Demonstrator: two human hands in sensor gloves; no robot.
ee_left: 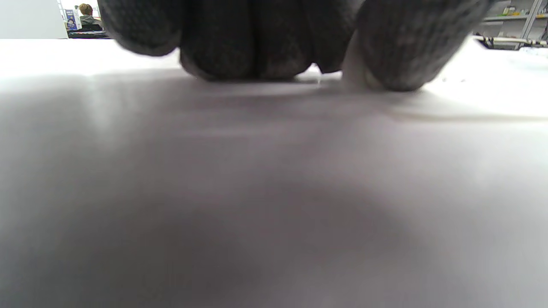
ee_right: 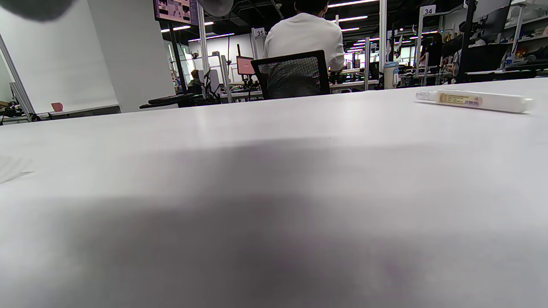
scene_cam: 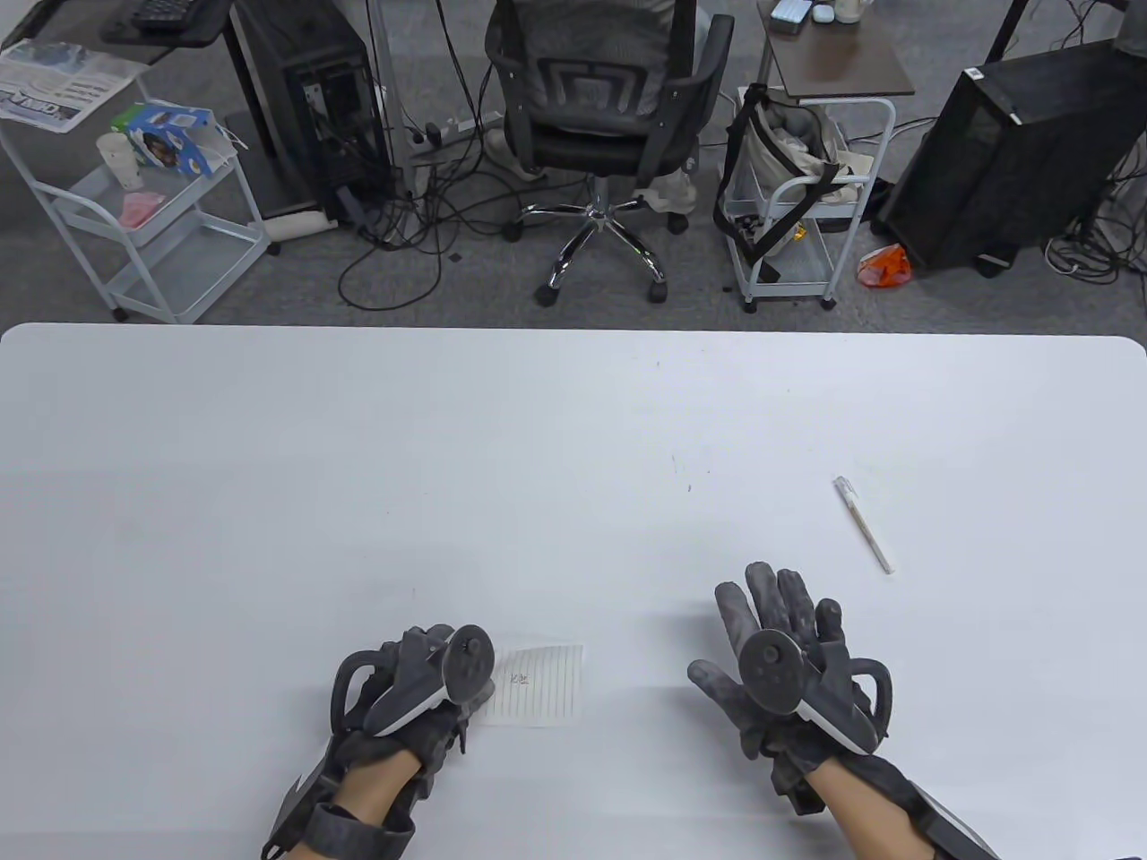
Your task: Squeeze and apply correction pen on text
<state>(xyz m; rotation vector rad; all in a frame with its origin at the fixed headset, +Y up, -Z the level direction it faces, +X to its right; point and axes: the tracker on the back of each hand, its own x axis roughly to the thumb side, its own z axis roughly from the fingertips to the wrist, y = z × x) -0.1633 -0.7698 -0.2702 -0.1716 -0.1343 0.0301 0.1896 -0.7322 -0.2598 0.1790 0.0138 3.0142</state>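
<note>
While capped, the slim white correction pen (scene_cam: 864,524) lies flat, yellow-labelled.

A white surface (scene_cam: 573,430) with rounded corners filled the lower field of the table view. Beyond its far edge lay grey carpet (scene_cam: 466,300) strewn with black cables (scene_cam: 403,224). A black mesh office chair (scene_cam: 596,116) on a chrome five-star base stood centrally, flanked by two black computer towers (scene_cam: 314,98) (scene_cam: 1013,152). A white wire trolley (scene_cam: 152,224) stood at left, another (scene_cam: 797,206) holding a bag at right. In the right wrist view, ceiling strip lights (ee_right: 351,5), a white wall (ee_right: 64,55), numbered posts and a seated person in a white shirt (ee_right: 306,36) appeared.
</note>
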